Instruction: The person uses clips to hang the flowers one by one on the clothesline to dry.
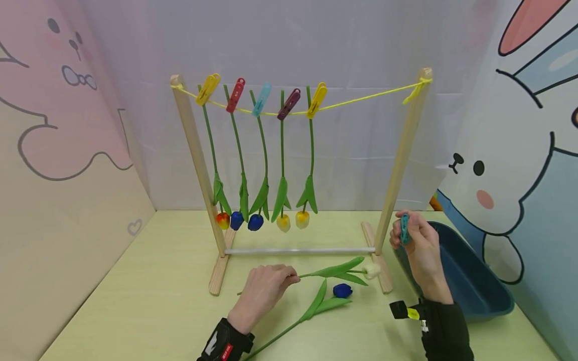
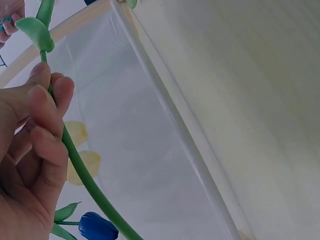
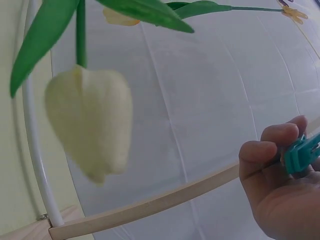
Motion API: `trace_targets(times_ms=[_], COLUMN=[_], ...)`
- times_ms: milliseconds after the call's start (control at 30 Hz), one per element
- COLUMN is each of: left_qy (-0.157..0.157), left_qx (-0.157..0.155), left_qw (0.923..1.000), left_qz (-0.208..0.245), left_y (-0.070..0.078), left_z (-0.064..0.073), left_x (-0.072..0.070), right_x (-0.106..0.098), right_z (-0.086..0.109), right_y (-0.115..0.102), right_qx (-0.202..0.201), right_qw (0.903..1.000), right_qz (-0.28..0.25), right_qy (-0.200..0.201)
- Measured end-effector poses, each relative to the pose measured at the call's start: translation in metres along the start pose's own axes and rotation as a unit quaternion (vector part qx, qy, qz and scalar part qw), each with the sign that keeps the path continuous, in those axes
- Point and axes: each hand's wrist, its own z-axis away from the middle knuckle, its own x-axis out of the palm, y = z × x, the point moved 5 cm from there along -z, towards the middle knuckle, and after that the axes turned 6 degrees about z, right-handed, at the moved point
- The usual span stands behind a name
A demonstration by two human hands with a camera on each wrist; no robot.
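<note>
My left hand [image 1: 266,288] pinches the green stem of a white artificial tulip [image 1: 372,271], holding it level over the table in front of the rack. Its pale bloom looms large in the right wrist view. Beside the dark blue bin, my right hand [image 1: 421,245] grips a teal clothespin [image 1: 405,228] between thumb and fingers. A blue tulip [image 1: 342,290] lies on the table just below the held one. Several tulips hang upside down from a yellow string [image 1: 361,98], each stem caught by a clothespin, such as the red clothespin [image 1: 236,95].
A wooden rack with a left post [image 1: 196,160], a right post [image 1: 404,155] and a white lower bar [image 1: 298,250] stands mid-table. The dark blue bin [image 1: 478,286] sits at the right. Cartoon-printed panels [image 1: 81,125] flank the table [image 1: 135,281].
</note>
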Motion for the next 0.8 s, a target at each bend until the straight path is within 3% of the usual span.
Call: trace_targets(times_ms=[133,233,300,367,433,500,700,800], left_qy=[-0.005,-0.02,-0.028,-0.024,-0.016,-0.007,0.024,0.059], left_qx=[-0.037,-0.087,-0.13,-0.165,-0.19,-0.197,-0.247,-0.27], left_qw=[0.9959,0.9811,0.9594,0.9312,0.9009,0.8789,0.8227,0.8085], left_qz=[0.082,0.172,0.249,0.324,0.39,0.434,0.511,0.519], left_y=[-0.002,-0.006,-0.01,-0.014,-0.017,-0.019,-0.026,-0.028], left_z=[-0.001,-0.002,-0.001,-0.001,-0.001,-0.002,-0.001,0.0], left_x=[-0.003,-0.003,-0.003,-0.002,-0.003,-0.004,-0.009,-0.013], right_x=[0.0,0.0,0.0,0.0,0.0,0.0,0.001,0.001], right_z=[0.0,0.0,0.0,0.0,0.0,0.0,0.0,0.0], right_y=[0.0,0.0,0.0,0.0,0.0,-0.001,-0.001,-0.001], right_qx=[0.0,0.0,0.0,-0.001,-0.001,-0.002,-0.002,0.0], right_qw=[1.0,1.0,1.0,1.0,1.0,1.0,1.0,1.0], right_qz=[0.003,0.003,0.003,0.002,0.0,-0.002,-0.005,-0.002], right_qy=[-0.001,-0.002,-0.003,-0.004,-0.005,-0.006,-0.007,-0.004])
